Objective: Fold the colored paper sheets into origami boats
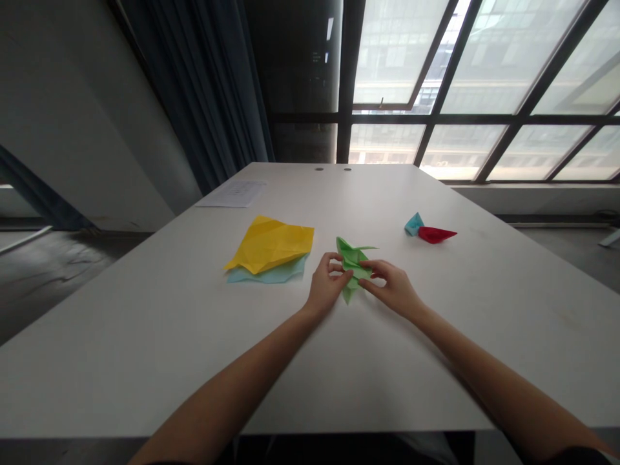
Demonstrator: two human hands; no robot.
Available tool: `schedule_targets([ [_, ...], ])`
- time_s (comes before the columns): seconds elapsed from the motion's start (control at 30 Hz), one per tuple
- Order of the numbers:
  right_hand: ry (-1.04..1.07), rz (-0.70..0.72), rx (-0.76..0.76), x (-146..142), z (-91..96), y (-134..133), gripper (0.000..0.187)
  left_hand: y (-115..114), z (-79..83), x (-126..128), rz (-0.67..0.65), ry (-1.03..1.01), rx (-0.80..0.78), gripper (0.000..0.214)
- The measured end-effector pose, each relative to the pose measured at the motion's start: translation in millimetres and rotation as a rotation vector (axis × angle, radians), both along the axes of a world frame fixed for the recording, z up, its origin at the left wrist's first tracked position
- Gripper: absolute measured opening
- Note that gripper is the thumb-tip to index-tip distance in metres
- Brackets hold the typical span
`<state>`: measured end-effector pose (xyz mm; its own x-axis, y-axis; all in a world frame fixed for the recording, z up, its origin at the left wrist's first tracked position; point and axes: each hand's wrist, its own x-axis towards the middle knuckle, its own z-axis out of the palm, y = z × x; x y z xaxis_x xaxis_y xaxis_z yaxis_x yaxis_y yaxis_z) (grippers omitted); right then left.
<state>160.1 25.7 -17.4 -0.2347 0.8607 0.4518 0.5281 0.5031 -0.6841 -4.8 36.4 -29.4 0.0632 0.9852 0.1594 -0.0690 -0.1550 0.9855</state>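
A partly folded green paper [352,257] lies near the middle of the white table [436,361]. My left hand [325,287] pinches its left side with curled fingers. My right hand [394,286] pinches its right side, thumb and fingers pressed on a fold. Both hands rest on the tabletop with the paper between them.
A creased yellow sheet [271,243] lies on a light blue sheet [268,274] to the left. A folded teal piece [413,224] and a folded red piece [434,234] sit to the right. A white printed page [233,193] lies at the far left corner. Windows stand behind.
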Motion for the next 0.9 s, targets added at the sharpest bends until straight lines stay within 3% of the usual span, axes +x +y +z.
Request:
schedule_targets([
  [0.13, -0.056, -0.003, 0.023, 0.1, 6.5, -3.8, 0.024, 3.8, -1.2, 1.0, 0.034, -0.097, -0.064, 0.030],
  [0.27, -0.009, -0.096, -0.031, 4.5, 7.3, -0.7, 0.025, 9.2, 2.3, 0.4, 0.054, -0.228, -0.148, 0.027],
  [0.47, 0.020, -0.197, -0.112, 15.8, 4.1, 9.4, 0.023, 15.8, 4.6, -7.0, 0.003, -0.461, -0.276, 0.031],
  [0.7, -0.087, -0.126, -0.171, 19.3, 5.0, 10.5, 0.034, 20.8, 1.0, -8.4, 0.086, -0.352, -0.277, 0.013],
  [0.9, -0.077, -0.096, -0.158, 24.6, 3.7, 14.4, 0.037, 23.3, -1.8, -11.2, 0.138, -0.013, -0.172, 0.013],
])
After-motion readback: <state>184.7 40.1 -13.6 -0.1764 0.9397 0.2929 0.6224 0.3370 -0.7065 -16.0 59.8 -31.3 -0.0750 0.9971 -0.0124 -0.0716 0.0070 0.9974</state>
